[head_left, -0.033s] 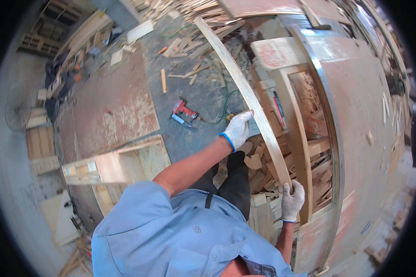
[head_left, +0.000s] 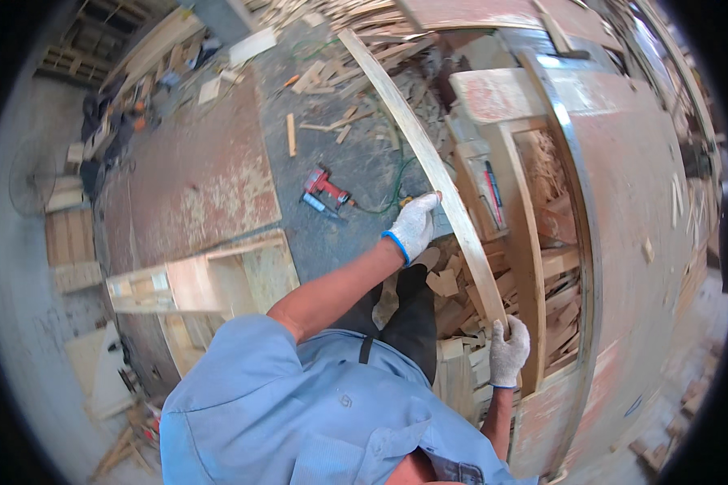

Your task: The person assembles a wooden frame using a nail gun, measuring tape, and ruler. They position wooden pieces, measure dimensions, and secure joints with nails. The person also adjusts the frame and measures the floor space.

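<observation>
A long, narrow wooden strip point(head_left: 396, 105) slants across the view, its far end up over the scrap pile and its near end by my body. My left hand point(head_left: 416, 225), in a white knit glove with a blue cuff, is closed on the strip's left edge near its middle. At the near end my right hand point(head_left: 510, 352), gloved the same way, grips the strip with the thumb up along it. The strip is held above a wooden frame point(head_left: 526, 259) and loose offcuts point(head_left: 453, 303).
A red nail gun point(head_left: 325, 187) with a green hose lies on the floor ahead. To the right stands a large worn board table point(head_left: 631, 210) with a metal-edged rail point(head_left: 573, 170). At left are a reddish panel point(head_left: 186, 178), an open wooden box point(head_left: 202, 279) and a fan point(head_left: 34, 178).
The surroundings have shifted slightly in the picture, mostly to the right and down near the top. Both hands keep their hold on the strip, almost unmoved.
</observation>
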Demonstrator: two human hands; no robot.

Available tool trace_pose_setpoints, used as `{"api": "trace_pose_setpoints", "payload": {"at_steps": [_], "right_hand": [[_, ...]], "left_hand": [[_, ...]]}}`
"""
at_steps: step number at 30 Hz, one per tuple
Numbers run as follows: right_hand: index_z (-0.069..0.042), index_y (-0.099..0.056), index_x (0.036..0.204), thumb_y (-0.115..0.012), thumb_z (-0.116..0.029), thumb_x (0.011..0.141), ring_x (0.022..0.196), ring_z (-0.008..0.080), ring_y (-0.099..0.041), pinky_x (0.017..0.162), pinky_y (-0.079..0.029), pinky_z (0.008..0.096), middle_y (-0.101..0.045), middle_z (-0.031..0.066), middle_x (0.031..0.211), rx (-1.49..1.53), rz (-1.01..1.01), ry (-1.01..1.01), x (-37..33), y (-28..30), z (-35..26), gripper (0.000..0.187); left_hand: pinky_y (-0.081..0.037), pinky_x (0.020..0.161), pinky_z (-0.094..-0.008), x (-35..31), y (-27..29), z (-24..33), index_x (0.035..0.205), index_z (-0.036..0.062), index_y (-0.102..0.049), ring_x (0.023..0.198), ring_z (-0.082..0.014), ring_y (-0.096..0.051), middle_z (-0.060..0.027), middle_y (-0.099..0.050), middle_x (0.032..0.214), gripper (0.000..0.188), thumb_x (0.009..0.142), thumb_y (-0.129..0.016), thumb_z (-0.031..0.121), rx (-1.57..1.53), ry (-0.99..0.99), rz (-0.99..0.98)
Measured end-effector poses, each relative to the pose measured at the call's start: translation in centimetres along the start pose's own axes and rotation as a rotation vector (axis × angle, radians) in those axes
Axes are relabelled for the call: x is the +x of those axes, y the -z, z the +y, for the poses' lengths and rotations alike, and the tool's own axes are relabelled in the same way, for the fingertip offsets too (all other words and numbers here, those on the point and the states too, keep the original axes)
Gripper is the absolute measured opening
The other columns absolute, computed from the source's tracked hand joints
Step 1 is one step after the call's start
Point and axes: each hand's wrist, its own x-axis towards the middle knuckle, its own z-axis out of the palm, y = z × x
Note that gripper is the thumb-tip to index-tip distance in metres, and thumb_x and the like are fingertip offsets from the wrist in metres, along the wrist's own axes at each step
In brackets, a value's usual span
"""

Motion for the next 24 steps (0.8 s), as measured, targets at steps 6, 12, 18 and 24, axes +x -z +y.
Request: {"api": "trace_pose_setpoints", "payload": {"at_steps": [6, 12, 18, 24], "right_hand": [[-0.003, -0.071, 0.104, -0.075, -0.023, 0.091, 0.085, 0.0322, -0.067, 0.078, -0.053, 0.0428, -0.069, 0.0149, 0.092, 0.075, -0.246, 0.182, 3.1, -1.8, -2.6, 0.024], [-0.004, -0.072, 0.103, -0.073, -0.022, 0.092, 0.086, 0.0344, -0.067, 0.080, -0.053, 0.0439, -0.070, 0.0148, 0.092, -0.055, -0.417, 0.351, 6.9, -2.8, -3.7, 0.021], [-0.004, -0.072, 0.100, -0.070, -0.020, 0.094, 0.085, 0.0343, -0.068, 0.077, -0.053, 0.0425, -0.070, 0.0153, 0.091, -0.059, -0.544, 0.499, 10.1, -3.9, -5.9, 0.017], [-0.004, -0.072, 0.101, -0.068, -0.021, 0.096, 0.086, 0.0332, -0.068, 0.077, -0.053, 0.0421, -0.071, 0.0145, 0.092, -0.127, -0.666, 0.565, 12.2, -4.9, -8.1, 0.018]], "left_hand": [[-0.051, 0.103, -0.0505, -3.2, 7.4, 2.5, 0.127, -0.0010, -0.057, 0.114, -0.0328, -0.063, -0.0162, -0.064, 0.121, 0.036, 0.099, -0.062, 0.022, -0.149, -0.191, 0.135], [-0.050, 0.103, -0.0465, -6.4, 10.1, 2.0, 0.122, 0.0007, -0.058, 0.109, -0.0305, -0.061, -0.0145, -0.062, 0.116, 0.033, 0.098, -0.063, 0.022, -0.238, -0.247, 0.393], [-0.048, 0.103, -0.0475, -6.5, 15.6, -0.8, 0.118, 0.0005, -0.057, 0.111, -0.0303, -0.059, -0.0141, -0.062, 0.116, 0.030, 0.097, -0.061, 0.020, -0.374, -0.444, 0.524], [-0.049, 0.101, -0.0488, -7.1, 17.8, -1.9, 0.120, 0.0043, -0.057, 0.110, -0.0314, -0.061, -0.0154, -0.063, 0.115, 0.027, 0.098, -0.059, 0.020, -0.491, -0.452, 0.708]]}}
